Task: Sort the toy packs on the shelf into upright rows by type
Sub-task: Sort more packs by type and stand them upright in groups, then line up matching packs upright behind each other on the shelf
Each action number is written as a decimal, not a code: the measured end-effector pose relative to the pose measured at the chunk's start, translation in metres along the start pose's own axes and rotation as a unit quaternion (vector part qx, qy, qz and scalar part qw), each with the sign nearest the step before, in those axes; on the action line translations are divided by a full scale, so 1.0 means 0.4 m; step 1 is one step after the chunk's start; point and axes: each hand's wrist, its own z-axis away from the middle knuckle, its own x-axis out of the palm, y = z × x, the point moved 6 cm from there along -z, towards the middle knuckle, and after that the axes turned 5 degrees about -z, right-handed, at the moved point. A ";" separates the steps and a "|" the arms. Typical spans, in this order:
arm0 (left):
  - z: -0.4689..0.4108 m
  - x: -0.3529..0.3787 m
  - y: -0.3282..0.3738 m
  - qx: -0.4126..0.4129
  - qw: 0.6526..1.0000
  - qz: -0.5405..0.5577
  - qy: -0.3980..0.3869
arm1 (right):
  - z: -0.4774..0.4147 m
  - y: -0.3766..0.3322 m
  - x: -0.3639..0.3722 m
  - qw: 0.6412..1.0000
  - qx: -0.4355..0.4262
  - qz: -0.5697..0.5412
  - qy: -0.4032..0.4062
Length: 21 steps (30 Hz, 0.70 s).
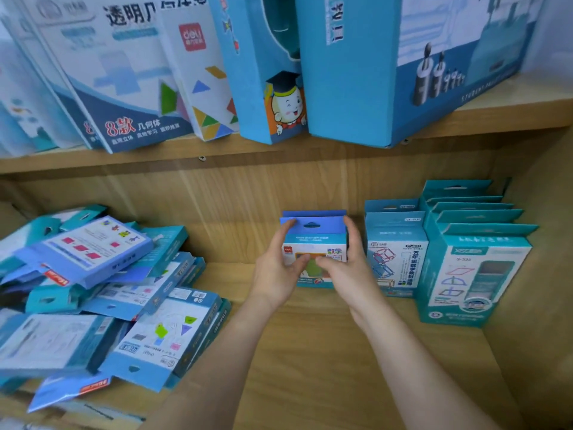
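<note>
**Forearms at the fore, blue pack (pixel 316 240) gripped upright mid-shelf**

Two bare forearms are seen entering from the bottom edge and meeting at the pack. It is held from both sides. The left hand (pixel 279 268) is curled round its left edge, with the forefinger raised beside the hang tab and the thumb laid across the printed front. The right hand (pixel 347 265) is wrapped round the right edge, fingers along the side and thumb on the front, so that the two thumbs nearly meet.

The pack is stood upright on the lower shelf (pixel 310 352), towards the back panel, with its front turned to the camera. A second blue pack (pixel 313 213) is set directly behind it; only its top tab can be seen.

Just to the right, a short row of rod-frame packs (pixel 397 252) is stood one behind another. Whether the right hand's fingers touch the nearest one cannot be told. Right beside them, against the side wall, a longer row of teal packs (pixel 474 274) is lined up upright.

Well apart on the left, a loose heap of packs (pixel 108 293) is piled flat and tilted, one across another.

On the upper shelf (pixel 217 153), large boxes (pixel 356 72) are stood leaning.
</note>
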 end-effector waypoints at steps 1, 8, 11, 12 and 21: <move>-0.004 -0.001 -0.007 -0.002 1.000 0.010 -0.002 | -0.003 0.002 0.002 1.000 -0.001 0.011 0.003; 0.022 0.014 -0.002 -0.013 0.997 0.036 -0.072 | -0.004 0.007 0.002 0.999 -0.004 0.048 0.004; 0.059 -0.006 0.017 -0.039 0.997 0.034 -0.059 | 0.012 -0.008 0.005 0.999 -0.009 0.051 0.017; 0.077 -0.029 0.030 -0.038 0.998 0.028 -0.040 | 0.016 -0.020 0.007 0.998 -0.024 0.058 0.030; 0.356 -0.388 -0.087 -0.004 0.980 -0.199 0.029 | 0.114 -0.073 0.153 0.981 -0.112 0.156 0.021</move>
